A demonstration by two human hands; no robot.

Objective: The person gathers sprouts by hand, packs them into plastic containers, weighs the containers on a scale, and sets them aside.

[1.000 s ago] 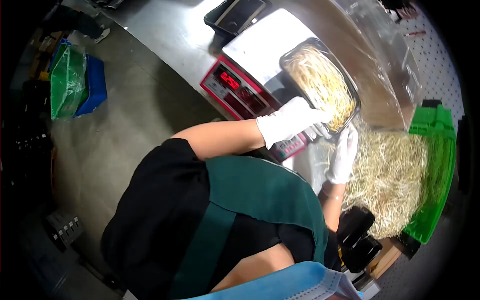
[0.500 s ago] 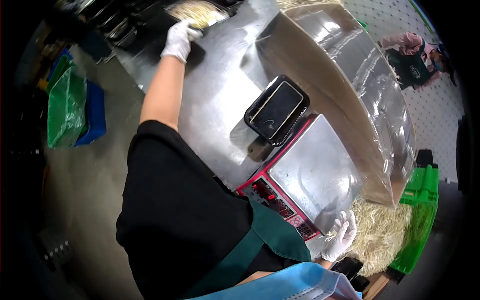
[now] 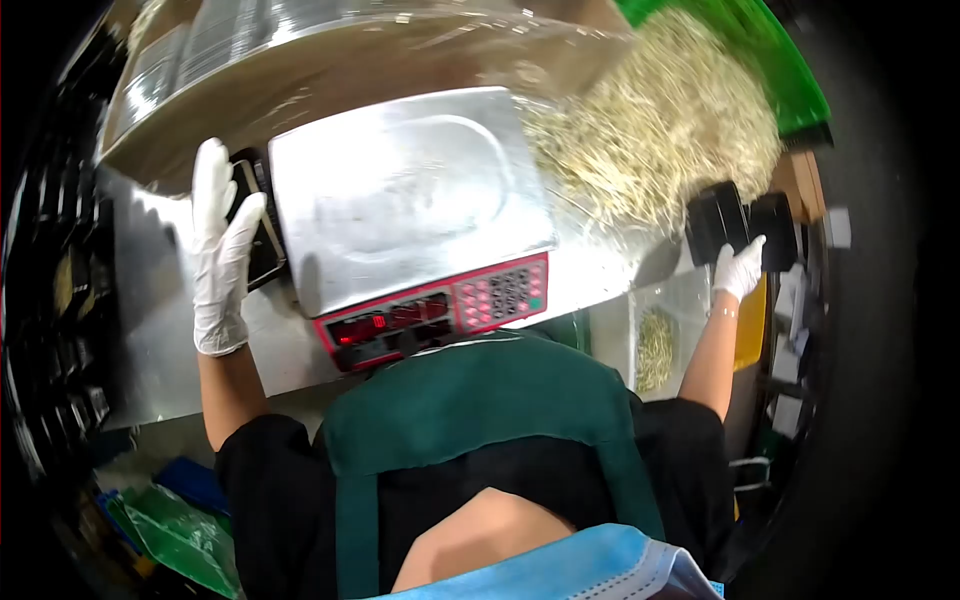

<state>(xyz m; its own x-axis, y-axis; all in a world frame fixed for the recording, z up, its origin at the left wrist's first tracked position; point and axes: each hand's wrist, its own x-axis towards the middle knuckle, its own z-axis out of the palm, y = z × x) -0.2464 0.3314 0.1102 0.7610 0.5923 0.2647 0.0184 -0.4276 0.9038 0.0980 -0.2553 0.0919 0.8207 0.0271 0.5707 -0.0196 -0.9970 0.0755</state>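
My left hand (image 3: 222, 240), in a white glove, is raised with fingers spread and nothing in it, beside a black tray (image 3: 262, 225) at the scale's left edge. The red scale (image 3: 430, 305) has a bare metal plate (image 3: 400, 200) on top and a lit red display. At the right, my gloved right hand (image 3: 738, 268) has its fingers closed on the near edge of a black tray (image 3: 716, 222). Another black tray (image 3: 775, 230) stands right beside that one. Pale shredded strands (image 3: 650, 120) lie heaped just behind these trays.
A cardboard box (image 3: 400, 65) lined with clear plastic stands behind the scale. A green crate (image 3: 795, 85) is at the back right. Rows of black trays (image 3: 65, 290) line the far left. Below the table's edge is a clear container (image 3: 655, 345) with strands.
The view has turned right. The filled tray was lifted off the scale and carried to the far left; my left hand is now empty. My right hand has moved from beside the scale to the black trays.
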